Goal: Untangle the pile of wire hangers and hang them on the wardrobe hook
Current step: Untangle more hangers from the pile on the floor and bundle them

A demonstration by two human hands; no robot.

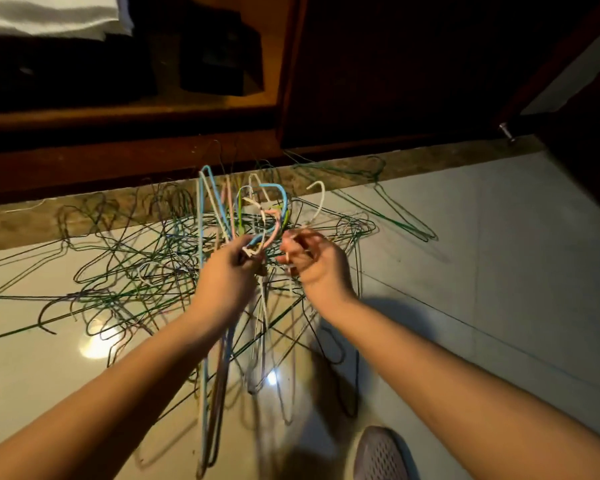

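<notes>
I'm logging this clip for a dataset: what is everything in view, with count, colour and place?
held bunch of hangers: several, pale blue, pink, white and yellow-green; hooks up, in the left hand
white hanger: one, white; hook up, in the right hand
pile of hangers: many, too tangled to count, mostly dark and green; on the floor
floor: one, pale glossy tile
wardrobe: one, dark wood; across the top
box: one, black; inside the wardrobe
cloth: one, white; top left
shoe: one, grey mesh; bottom edge
left hand: one; grips the bunch
right hand: one; pinches the white hanger
</notes>
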